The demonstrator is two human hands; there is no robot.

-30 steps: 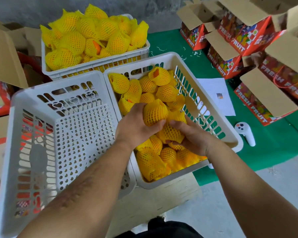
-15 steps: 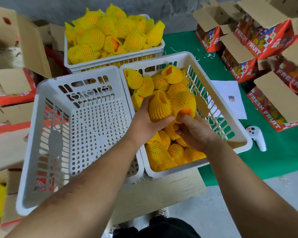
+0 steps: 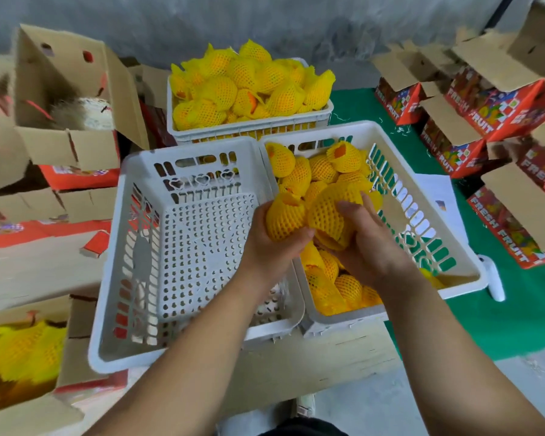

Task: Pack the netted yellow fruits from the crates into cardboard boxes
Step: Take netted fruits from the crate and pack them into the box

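Note:
My left hand grips one netted yellow fruit, and my right hand grips another netted fruit. Both are held together just above the shared rims of two white crates. The right crate holds several netted fruits. The left crate has nothing in it. A third crate behind them is heaped with netted fruits. At the lower left an open cardboard box shows yellow netted fruits inside.
Open red "FRESH FRUIT" boxes stand on the green mat at the right. More open cardboard boxes crowd the left side. A white controller and a sheet of paper lie beside the right crate. Grey wall behind.
Both hands have lifted their fruits out of the right crate and carried them left toward the crate rims. The view has swung left, bringing the box with fruits into sight.

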